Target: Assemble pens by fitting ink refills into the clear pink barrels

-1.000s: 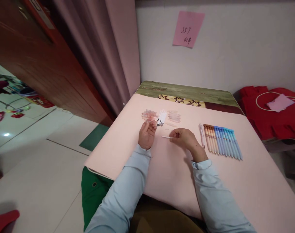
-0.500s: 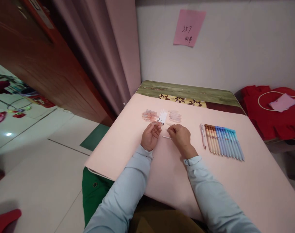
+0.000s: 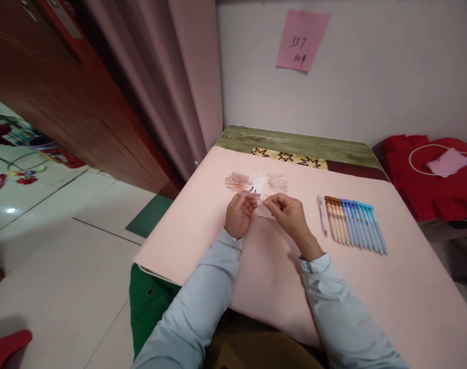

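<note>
1. My left hand [image 3: 240, 214] is palm up, fingers curled in and thumb bent over; it grips a small clear piece [image 3: 253, 196] at the fingertips, too small to make out further.
2. My right hand [image 3: 289, 214] is just beside it, thumb and forefinger brought together in a pinch; I cannot tell whether anything tiny is between them.
3. A thin white stick [image 3: 266, 217] lies under my right fingers; I cannot tell whether they touch it.
4. Beyond my hands, white refills [image 3: 258, 182] with black ends lie side by side; a pile of reddish clear parts [image 3: 237, 181] is on their left, and pale clear parts [image 3: 278, 183] are on their right.
5. Right of my right hand, a pale pen [image 3: 322, 215] lies beside a neat row of brown-topped and blue pens [image 3: 356, 226]; all rest on the pink table cover [image 3: 195, 230].
</note>
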Motion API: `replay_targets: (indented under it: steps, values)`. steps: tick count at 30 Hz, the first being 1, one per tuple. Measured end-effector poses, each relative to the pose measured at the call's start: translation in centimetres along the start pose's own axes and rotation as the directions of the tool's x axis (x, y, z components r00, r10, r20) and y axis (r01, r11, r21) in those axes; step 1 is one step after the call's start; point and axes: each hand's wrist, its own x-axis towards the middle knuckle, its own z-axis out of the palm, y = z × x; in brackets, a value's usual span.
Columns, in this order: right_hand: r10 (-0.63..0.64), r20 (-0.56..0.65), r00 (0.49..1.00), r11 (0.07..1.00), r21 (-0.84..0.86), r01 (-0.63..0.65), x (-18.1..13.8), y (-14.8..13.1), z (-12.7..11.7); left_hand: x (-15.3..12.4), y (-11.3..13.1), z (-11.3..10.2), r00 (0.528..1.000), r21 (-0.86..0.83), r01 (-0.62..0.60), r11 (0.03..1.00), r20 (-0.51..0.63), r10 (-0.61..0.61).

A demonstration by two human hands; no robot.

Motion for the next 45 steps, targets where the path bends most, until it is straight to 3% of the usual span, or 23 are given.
replay_targets:
  steps: [13,18,22,25,28,31,33,36,40,42,45]
  values:
    - [0.061,0.030,0.998,0.996,-0.059,-0.059,0.0,0.3,-0.3,-0.6,-0.2,0.3,0.996,0.083,-0.056,0.995,0.073,0.050]
    - [0.078,-0.089,0.993,0.997,0.012,-0.077,0.0,0.1,0.0,-0.6,0.0,0.5,0.992,-0.030,0.115,0.993,0.048,-0.114]
    - [0.070,-0.109,0.992,0.998,0.005,-0.070,0.0,0.1,-0.2,-0.1,0.8,0.4,0.968,-0.282,0.205,0.937,-0.085,-0.238]
    - [0.094,0.046,0.994,0.977,-0.195,-0.084,0.0,0.5,-0.9,-0.1,1.3,0.5,0.954,-0.384,0.218,0.897,-0.112,-0.279]
    - [0.157,0.165,0.974,0.868,-0.494,-0.056,0.0,1.0,-1.7,-0.2,1.4,0.6,0.946,-0.400,0.255,0.880,-0.083,-0.312]
    - [0.182,0.198,0.963,0.744,-0.669,-0.003,0.0,1.3,-2.1,-0.3,1.5,0.7,0.955,-0.398,0.215,0.892,-0.105,-0.277]
    - [0.187,0.200,0.962,0.713,-0.701,0.007,0.0,1.3,-2.2,-0.3,1.5,0.6,0.959,-0.380,0.208,0.901,-0.104,-0.265]
    - [0.175,0.170,0.970,0.775,-0.632,-0.029,0.0,1.1,-2.1,-0.2,1.3,0.3,0.964,-0.342,0.220,0.914,-0.069,-0.258]
    - [0.024,0.011,1.000,0.967,-0.252,-0.020,-0.1,0.3,-2.0,0.0,1.0,-0.2,0.974,-0.301,0.208,0.931,-0.018,-0.224]
    - [-0.054,-0.056,0.997,0.992,-0.116,0.047,-0.2,-0.2,-2.0,0.0,0.9,-0.3,0.980,-0.288,0.189,0.939,-0.003,-0.198]
    - [-0.111,-0.065,0.992,0.989,-0.108,0.104,-0.4,-0.6,-2.0,0.1,0.8,-0.4,0.988,-0.256,0.142,0.956,-0.020,-0.152]
